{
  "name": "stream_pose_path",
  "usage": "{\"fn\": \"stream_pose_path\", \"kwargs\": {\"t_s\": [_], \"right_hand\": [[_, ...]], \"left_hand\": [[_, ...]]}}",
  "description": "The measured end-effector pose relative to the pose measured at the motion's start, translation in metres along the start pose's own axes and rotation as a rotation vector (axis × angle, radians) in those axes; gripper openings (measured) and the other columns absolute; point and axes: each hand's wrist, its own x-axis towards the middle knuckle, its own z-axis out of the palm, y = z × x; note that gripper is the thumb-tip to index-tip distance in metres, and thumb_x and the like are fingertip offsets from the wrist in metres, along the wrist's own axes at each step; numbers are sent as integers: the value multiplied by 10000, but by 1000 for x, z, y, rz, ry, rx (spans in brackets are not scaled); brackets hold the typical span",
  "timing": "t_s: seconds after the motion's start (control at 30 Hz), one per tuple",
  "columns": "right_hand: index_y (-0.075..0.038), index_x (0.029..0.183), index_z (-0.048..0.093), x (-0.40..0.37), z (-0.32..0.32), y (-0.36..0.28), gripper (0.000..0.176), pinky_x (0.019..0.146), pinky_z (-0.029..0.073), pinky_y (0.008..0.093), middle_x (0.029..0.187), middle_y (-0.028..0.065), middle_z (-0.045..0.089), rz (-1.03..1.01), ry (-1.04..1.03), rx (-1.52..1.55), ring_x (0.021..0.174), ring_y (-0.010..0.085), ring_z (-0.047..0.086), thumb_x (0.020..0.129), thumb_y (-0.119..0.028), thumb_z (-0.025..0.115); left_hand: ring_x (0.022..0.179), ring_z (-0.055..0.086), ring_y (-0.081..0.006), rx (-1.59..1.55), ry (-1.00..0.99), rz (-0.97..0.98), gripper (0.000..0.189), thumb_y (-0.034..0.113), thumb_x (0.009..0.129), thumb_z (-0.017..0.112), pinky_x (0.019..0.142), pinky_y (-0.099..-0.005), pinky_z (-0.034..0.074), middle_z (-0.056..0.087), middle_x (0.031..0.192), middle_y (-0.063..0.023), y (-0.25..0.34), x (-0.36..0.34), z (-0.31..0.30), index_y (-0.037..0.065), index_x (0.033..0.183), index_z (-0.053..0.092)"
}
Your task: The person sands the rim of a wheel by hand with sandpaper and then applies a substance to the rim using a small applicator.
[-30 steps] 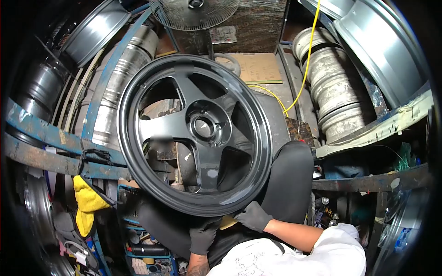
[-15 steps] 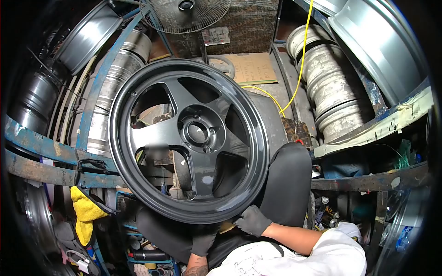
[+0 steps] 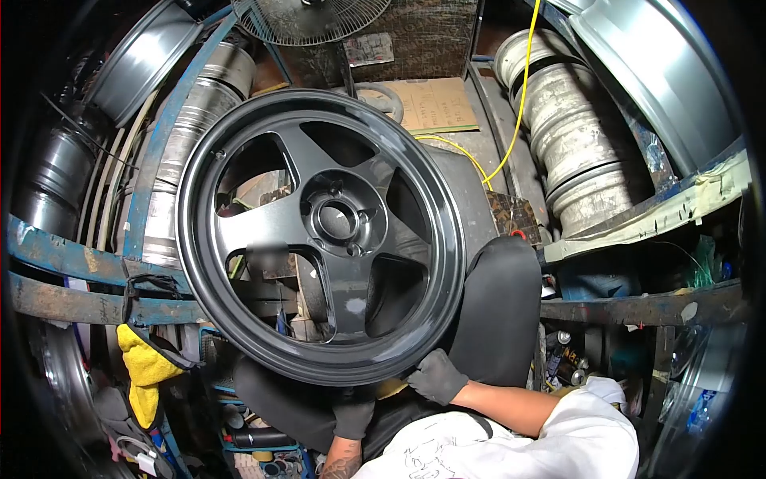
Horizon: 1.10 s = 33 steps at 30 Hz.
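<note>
A large dark grey alloy wheel (image 3: pixel 351 294) with broad spokes leans in front of me, its face toward me and its lower edge between my thighs. My right hand (image 3: pixel 438 377), in a dark grey glove, is closed with curled fingers against the lower right edge of the wheel. Similarly gloved, my left hand (image 3: pixel 352 413) reaches under the bottom edge; its fingers are hidden there. Between the hands a small yellowish piece (image 3: pixel 390 389) shows below the wheel, close to the right fingers. A pale patch marks the lower spoke.
Rows of bare metal wheels (image 3: pixel 578 128) lie on racks at both sides. A fan (image 3: pixel 311 20) stands at the back by cardboard (image 3: pixel 431 104). A yellow hose (image 3: pixel 523 120) hangs down at the right. A yellow cloth (image 3: pixel 145 371) hangs from the left blue frame (image 3: pixel 68 251).
The whole view has shifted slightly, so the surroundings sit a little higher and further left. The wheel appears slightly further left; both hands keep nearly the same places at its lower edge.
</note>
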Motion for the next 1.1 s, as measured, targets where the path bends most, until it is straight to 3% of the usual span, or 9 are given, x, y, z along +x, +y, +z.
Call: {"fn": "stream_pose_path", "kwargs": {"t_s": [0.23,0.33,0.53,0.63,0.7,0.8,1.03,1.1], "right_hand": [[-9,682,725,3,-12,-12,302,719,517,522,665,217,648,-64,-243,-359,701,411,668,776,-295,742],[6,667,703,3,-5,-3,304,707,514,525,642,229,630,114,-147,-66,677,423,655,782,-274,737],[12,610,644,5,-2,0,309,668,513,517,599,231,600,3,-40,-124,640,443,629,777,-234,728],[0,643,662,3,-4,2,278,678,514,521,634,229,619,38,-58,-122,649,439,634,790,-229,716],[-6,685,678,1,-7,5,253,695,516,526,666,229,634,-65,-69,-178,666,439,639,802,-228,706],[-13,766,702,4,-7,1,222,730,524,527,710,231,651,-55,-87,-160,708,447,645,823,-227,686],[-2,876,738,9,-16,-21,222,819,542,507,796,243,684,59,-73,-99,824,463,663,844,-215,681],[9,874,730,10,-14,-17,217,821,541,509,818,247,689,-7,-39,-69,829,462,665,834,-200,689]], "left_hand": [[1220,601,-399,-261,-106,-178,460,160,906,677,1031,-507,474,618,1356,-194,11,10,-15,132,1363,632],[1247,585,-401,-315,-119,-252,461,182,911,672,1058,-509,451,604,1384,-187,15,13,-19,155,1370,633],[1306,545,-385,-303,-175,-266,463,224,938,654,1097,-494,421,574,1440,-175,13,16,-21,148,1393,613],[1328,523,-388,-280,-249,-225,465,250,966,643,1132,-478,395,566,1451,-180,4,10,-17,116,1408,595],[1342,509,-394,-335,-343,-312,476,268,982,635,1155,-466,374,559,1460,-184,6,12,-20,93,1420,580],[1375,483,-385,-431,-353,-449,492,272,993,623,1177,-453,350,538,1486,-184,-2,6,-19,53,1429,560],[1382,476,-379,-249,-384,-348,507,279,996,602,1175,-455,352,534,1489,-190,-2,4,-15,36,1436,545],[1375,481,-386,-201,-435,-349,503,273,989,599,1167,-472,359,536,1482,-201,-2,5,-16,38,1432,550]]}}
